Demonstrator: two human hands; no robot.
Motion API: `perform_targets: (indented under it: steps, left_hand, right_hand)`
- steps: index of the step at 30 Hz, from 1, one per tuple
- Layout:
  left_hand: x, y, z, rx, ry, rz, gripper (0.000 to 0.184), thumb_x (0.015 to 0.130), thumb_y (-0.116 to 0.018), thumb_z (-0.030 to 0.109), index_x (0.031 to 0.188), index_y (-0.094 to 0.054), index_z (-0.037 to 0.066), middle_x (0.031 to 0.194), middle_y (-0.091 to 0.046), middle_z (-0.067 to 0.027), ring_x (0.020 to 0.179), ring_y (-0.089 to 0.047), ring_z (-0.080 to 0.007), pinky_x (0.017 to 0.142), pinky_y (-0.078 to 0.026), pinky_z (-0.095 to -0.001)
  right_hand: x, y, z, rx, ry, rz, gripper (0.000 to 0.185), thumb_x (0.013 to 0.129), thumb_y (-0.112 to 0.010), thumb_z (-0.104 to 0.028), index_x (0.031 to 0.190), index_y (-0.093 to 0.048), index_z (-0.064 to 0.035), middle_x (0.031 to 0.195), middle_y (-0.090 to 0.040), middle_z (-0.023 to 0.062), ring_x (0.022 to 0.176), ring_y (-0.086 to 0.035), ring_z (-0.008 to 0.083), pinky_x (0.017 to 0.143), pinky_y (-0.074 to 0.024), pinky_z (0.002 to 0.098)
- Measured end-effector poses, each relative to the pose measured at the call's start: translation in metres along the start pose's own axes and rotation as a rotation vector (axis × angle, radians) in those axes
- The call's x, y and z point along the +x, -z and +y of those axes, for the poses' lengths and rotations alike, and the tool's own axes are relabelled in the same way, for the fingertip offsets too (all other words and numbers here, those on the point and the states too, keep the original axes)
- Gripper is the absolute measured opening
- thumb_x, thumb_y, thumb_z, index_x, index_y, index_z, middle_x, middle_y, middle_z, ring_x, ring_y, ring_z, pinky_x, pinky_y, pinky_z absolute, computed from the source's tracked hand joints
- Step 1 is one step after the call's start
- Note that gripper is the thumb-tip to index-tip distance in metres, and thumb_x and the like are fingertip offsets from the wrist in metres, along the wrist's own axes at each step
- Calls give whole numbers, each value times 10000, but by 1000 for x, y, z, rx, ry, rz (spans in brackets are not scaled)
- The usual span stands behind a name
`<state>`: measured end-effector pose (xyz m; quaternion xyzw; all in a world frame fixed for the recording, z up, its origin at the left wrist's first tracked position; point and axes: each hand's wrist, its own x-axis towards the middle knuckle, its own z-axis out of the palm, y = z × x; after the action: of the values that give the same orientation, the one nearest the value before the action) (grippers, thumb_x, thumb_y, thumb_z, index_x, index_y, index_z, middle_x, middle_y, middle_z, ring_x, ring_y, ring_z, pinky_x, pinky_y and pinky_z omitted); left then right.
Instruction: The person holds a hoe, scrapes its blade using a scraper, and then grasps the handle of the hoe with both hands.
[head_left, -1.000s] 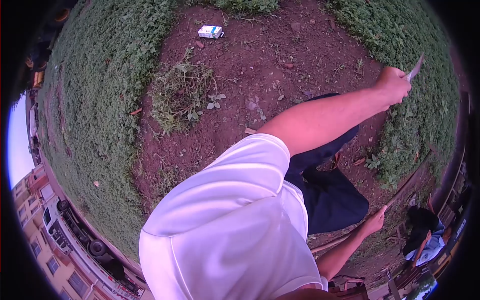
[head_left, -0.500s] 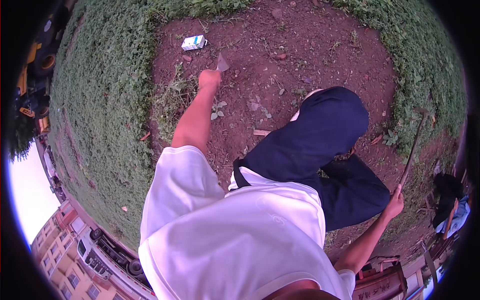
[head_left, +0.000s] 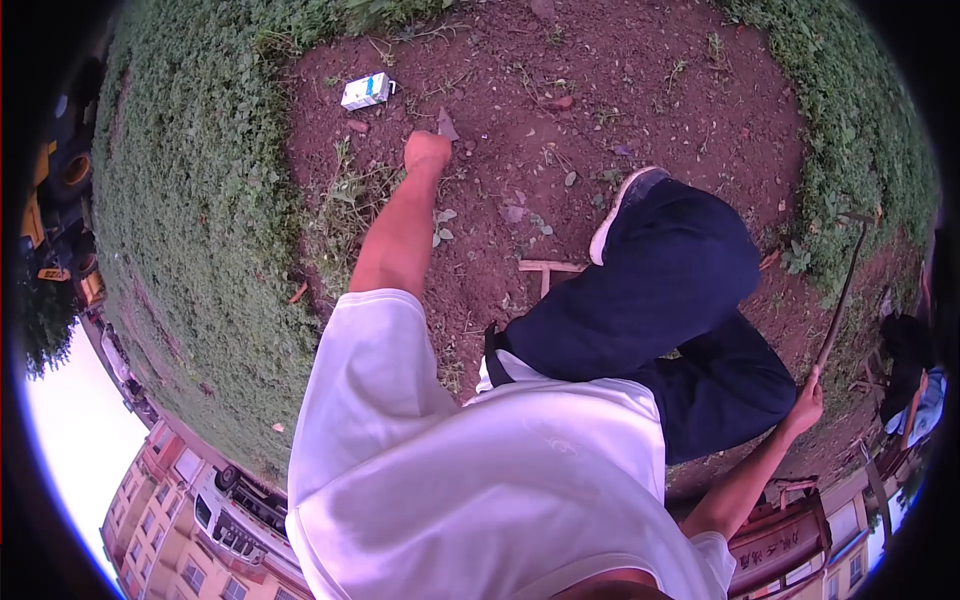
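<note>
My left hand (head_left: 427, 152) is closed, shut on a small tool with a pointed metal blade (head_left: 447, 126), low over the brown soil. Past it lies a white and blue carton (head_left: 367, 91). Uprooted weeds (head_left: 352, 200) lie beside my left forearm. At the right, my right hand (head_left: 806, 405) is wrapped round the lower end of a long thin handle (head_left: 842, 300). The handle's far end, with a thin crosspiece (head_left: 858, 217), reaches the green plants.
Dense green plants (head_left: 200, 220) border the soil (head_left: 560, 130). A wooden piece (head_left: 552, 267) lies near my shoe (head_left: 618, 215). Another person (head_left: 918, 405) is at the far right. Vehicles and a building (head_left: 170, 510) stand beyond.
My left hand has swung from the far right to the left, keeping the bladed tool. My right hand and the long handle, now showing more fully, appear farther right.
</note>
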<state>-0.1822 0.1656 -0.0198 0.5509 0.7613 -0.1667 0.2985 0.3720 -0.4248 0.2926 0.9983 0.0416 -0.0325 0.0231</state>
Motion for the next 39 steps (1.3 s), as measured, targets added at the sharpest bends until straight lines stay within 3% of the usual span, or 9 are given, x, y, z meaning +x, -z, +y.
perform_targets:
  steps: [7, 8, 11, 18, 22, 26, 32, 37, 39]
  left_hand:
    - [79, -40, -47, 21, -263, -94, 342, 845, -578, 184, 971, -725, -97, 896, -758, -225, 852, -763, -331, 782, -565, -414]
    - [17, -8, -10, -287, 104, -168, 420, 858, -636, 306, 1014, -739, -70, 987, -754, -243, 983, -749, -325, 855, -561, -455]
    - [-39, 14, 15, 240, -54, 224, 721, 829, -699, 568, 1221, -683, -36, 1163, -712, -254, 1098, -693, -383, 957, -533, -499]
    - [-101, 49, 107, 32, -477, 594, 661, 912, -675, 449, 1314, -614, -72, 1280, -642, -282, 1215, -601, -387, 1044, -463, -476]
    - [-200, 71, 210, -409, -848, 494, 568, 955, -654, 345, 1341, -600, -68, 1277, -657, -246, 1145, -635, -377, 1032, -467, -438]
    - [-389, 95, 278, -864, -1044, 18, 471, 997, -651, 264, 1369, -601, -21, 1334, -646, -129, 1098, -645, -186, 860, -542, -305]
    - [-555, 44, 310, -539, -1489, -385, 561, 959, -713, 235, 1431, -537, -12, 1378, -613, -180, 1264, -600, -269, 1093, -450, -387]
    - [-625, -19, 313, 104, -1662, -206, 822, 883, -754, 382, 1533, -408, 13, 1492, -517, -239, 1401, -491, -346, 1161, -377, -427]
    - [-624, -48, 313, 185, -1643, -213, 744, 893, -729, 405, 1481, -477, 26, 1277, -663, -212, 1202, -638, -324, 1038, -474, -420]
  right_hand:
    - [2, 12, -9, 148, -99, 40, 663, 937, -581, -661, 1026, -768, -31, 758, -691, 190, 739, -672, 352, 730, -503, 435]
    - [1, 13, -10, 133, -136, 27, 656, 932, -582, -667, 1066, -769, -53, 816, -713, 197, 808, -692, 361, 773, -514, 434]
    - [-2, 19, -7, 146, -186, 3, 632, 919, -583, -676, 1131, -770, -111, 986, -751, 197, 995, -714, 371, 880, -525, 437]
    - [-24, 44, 19, 208, -155, 146, 522, 887, -646, -591, 1169, -749, -165, 964, -758, 145, 963, -725, 339, 866, -536, 441]
    - [-22, 105, 7, 359, -64, 331, 389, 885, -693, -479, 1128, -746, -181, 927, -753, 95, 911, -728, 296, 827, -538, 434]
    - [-2, 156, -14, 686, 79, 602, 341, 854, -745, -430, 1076, -748, -170, 994, -739, 48, 899, -711, 269, 814, -533, 410]
    - [30, 204, -65, 1338, 108, 479, 457, 864, -766, -433, 1134, -761, -64, 821, -741, 76, 734, -695, 172, 676, -524, 347]
    - [72, 182, -74, 1905, 39, 356, 369, 911, -764, -318, 1097, -734, 0, 760, -654, 1, 653, -603, 94, 571, -478, 302]
    - [83, 172, -62, 2282, -60, 288, 290, 945, -742, -269, 1059, -706, -5, 780, -624, -11, 639, -574, 69, 543, -468, 251]
